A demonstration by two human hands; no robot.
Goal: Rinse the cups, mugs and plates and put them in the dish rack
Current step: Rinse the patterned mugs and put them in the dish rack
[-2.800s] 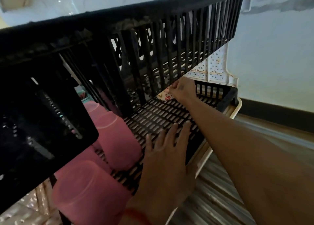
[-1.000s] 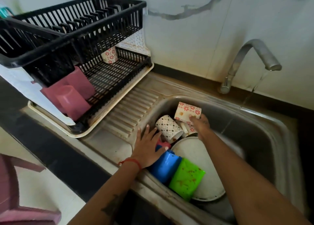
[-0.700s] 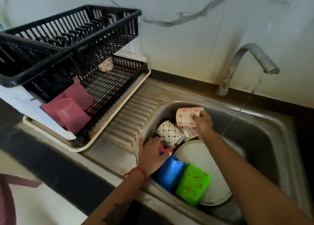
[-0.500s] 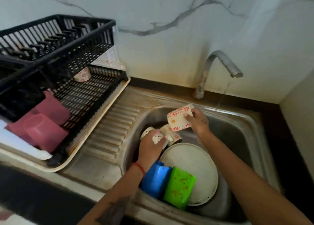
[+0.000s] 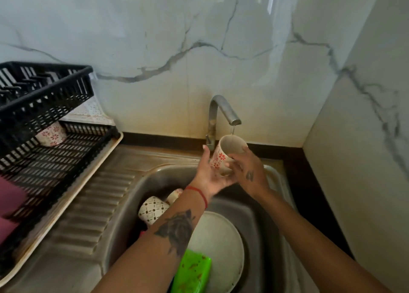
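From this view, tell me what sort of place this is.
Most likely a home kitchen's washing-up corner: a steel sink holding dirty dishes, a tap running into a flowered mug, and a black dish rack on the draining board.

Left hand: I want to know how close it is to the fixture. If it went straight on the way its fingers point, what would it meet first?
Probably the tap: the left hand cradling the floral mug points up toward its stem, though depth is unclear.

place: home kitchen | shown by: steel sink (image 5: 137, 195) with ribbed drainboard, tap (image 5: 223, 111) running, black dish rack (image 5: 44, 120) on a tray, marble-look wall (image 5: 177, 49), dirty plate (image 5: 223, 244) and cups in the basin
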